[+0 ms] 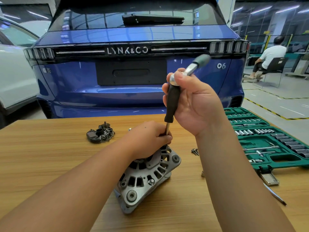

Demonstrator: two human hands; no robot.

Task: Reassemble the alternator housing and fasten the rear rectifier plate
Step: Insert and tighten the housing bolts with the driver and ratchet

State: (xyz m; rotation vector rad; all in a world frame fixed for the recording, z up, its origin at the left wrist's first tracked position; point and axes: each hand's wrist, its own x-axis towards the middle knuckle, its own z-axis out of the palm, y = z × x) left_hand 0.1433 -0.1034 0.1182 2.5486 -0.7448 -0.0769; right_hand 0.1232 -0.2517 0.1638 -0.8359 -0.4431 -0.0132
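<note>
**Driving a housing bolt, alternator tilted on the bench**

My left hand (pixel 150 138) pinches the driver shaft (pixel 167 129) at the alternator (pixel 147 178), mid-table; my right hand (pixel 192 104) wraps the ratchet (pixel 189 71) atop the black handle (pixel 172 104); the casting looks heavy, rigid, tippy; grip its ribbed rim; loose screws (pixel 195 151) and socket case (pixel 267 141) crowd the right; the rectifier plate (pixel 100 133) waits left.

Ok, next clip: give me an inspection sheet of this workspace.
Surface: wooden table.
Job's things: alternator housing tilted on the table; rectifier plate lying apart, behind it; loose screws.
Clutter: open green socket set; a tool at the right edge.
Hands: left hand grips the screwdriver shaft; right hand holds its handle together with a ratchet.
Cables: nothing seen.
Surroundings: blue car; seated person.
</note>
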